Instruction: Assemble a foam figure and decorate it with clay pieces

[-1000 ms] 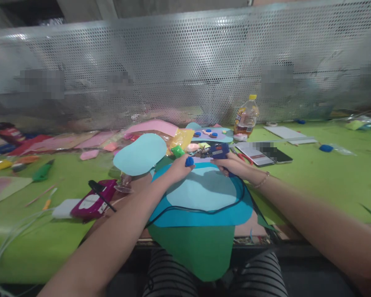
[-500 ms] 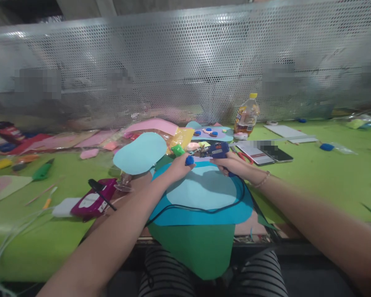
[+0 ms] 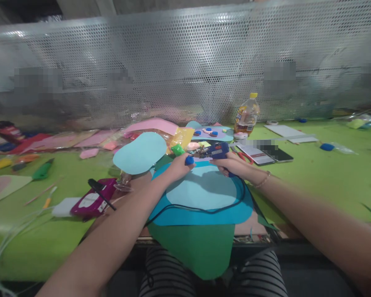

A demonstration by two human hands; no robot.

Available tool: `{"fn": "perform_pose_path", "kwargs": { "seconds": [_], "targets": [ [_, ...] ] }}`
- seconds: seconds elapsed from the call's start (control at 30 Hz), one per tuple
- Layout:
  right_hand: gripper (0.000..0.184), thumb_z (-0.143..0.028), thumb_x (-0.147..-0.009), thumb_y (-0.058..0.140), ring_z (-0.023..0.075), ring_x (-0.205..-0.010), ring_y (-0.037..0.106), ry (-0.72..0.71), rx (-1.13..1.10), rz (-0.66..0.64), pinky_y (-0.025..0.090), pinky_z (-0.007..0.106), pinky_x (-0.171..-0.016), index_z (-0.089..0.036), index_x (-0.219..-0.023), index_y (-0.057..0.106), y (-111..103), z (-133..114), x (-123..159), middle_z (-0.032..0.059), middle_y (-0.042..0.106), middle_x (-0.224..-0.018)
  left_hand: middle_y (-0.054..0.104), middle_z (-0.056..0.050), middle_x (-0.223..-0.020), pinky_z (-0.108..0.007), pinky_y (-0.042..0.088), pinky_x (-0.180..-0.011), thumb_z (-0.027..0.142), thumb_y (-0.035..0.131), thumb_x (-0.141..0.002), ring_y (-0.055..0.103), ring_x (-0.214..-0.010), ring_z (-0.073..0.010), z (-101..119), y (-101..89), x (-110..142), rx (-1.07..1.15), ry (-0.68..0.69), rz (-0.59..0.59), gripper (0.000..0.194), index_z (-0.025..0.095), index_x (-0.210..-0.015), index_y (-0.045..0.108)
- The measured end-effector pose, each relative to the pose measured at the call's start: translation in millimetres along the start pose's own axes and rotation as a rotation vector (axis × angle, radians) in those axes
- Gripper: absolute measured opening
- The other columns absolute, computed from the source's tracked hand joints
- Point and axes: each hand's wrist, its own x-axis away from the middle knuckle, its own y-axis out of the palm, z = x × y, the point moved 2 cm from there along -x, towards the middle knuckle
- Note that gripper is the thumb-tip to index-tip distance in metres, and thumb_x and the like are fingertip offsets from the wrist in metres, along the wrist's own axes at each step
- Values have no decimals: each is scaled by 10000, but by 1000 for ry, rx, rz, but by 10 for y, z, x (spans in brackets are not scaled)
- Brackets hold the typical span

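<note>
The left hand [image 3: 179, 164] pinches a blue lump [image 3: 189, 160] near the far edge of the blue paper [image 3: 185, 218], maybe to keep it still. Beside it, the right hand [image 3: 231, 162] grips a glue gun [image 3: 219, 150], maybe so its tip points left.

Both the left grip [image 3: 181, 164] and the right grip [image 3: 231, 165] are ungloved. The left forearm [image 3: 120, 210] and the right forearm [image 3: 312, 218] are bare as far as they show, both tapering to slender wrists. A thin bracelet [image 3: 261, 179] circles the right wrist; it is pale pinkish and looks beaded, though its details are too small to tell. The legs wear grey trousers [image 3: 258, 274] with narrow black stripes curving across the thighs. A thin, dark loop [image 3: 150, 279] shows against the left leg, its material unclear.
</note>
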Motion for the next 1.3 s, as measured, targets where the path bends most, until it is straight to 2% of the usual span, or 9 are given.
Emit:
{"fn": "perform_pose_path", "kwargs": {
  "seconds": [0.33, 0.53, 0.7, 1.3],
  "targets": [
    [326, -298, -751, 604, 77, -356, 424, 32, 9, -28, 362, 209, -387, -189, -512, 411, 11, 15, -7, -33, 432, -407, 572, -38, -806, -283, 379, -635, 325, 524, -766, 535, -726, -187, -31, -8, -5, 11, 34, -2, 182, 176, -867, 503],
    [352, -330, -747, 609, 73, -361, 417, 35, -6, -43, 358, 208, -384, -191, -504, 397, -5, 32, -8, -36, 422, -413, 581, -38, -822, -285, 395, -646, 312, 548, -755, 542, -739, -186, -27, -16, -13, 32, 3, 9, 203, 170, -895, 511],
    [345, -337, -733, 626, 68, -365, 394, 26, -26, -31, 353, 209, -375, -194, -518, 397, -17, 23, 2, -43, 413, -430, 569, -28, -741, -291, 404, -628, 294, 547, -749, 541, -691, -181, -27, -18, -18, 62, -27, 9, 184, 166, -877, 517],
    [367, -342, -733, 621, 74, -373, 429, 68, 28, -52, 356, 208, -387, -182, -478, 410, -14, 32, 8, -22, 434, -426, 546, 3, -686, -268, 418, -580, 315, 589, -719, 536, -647, -157, -70, 7, -34, 196, -77, 30, 218, 177, -869, 511]
  ]
}}
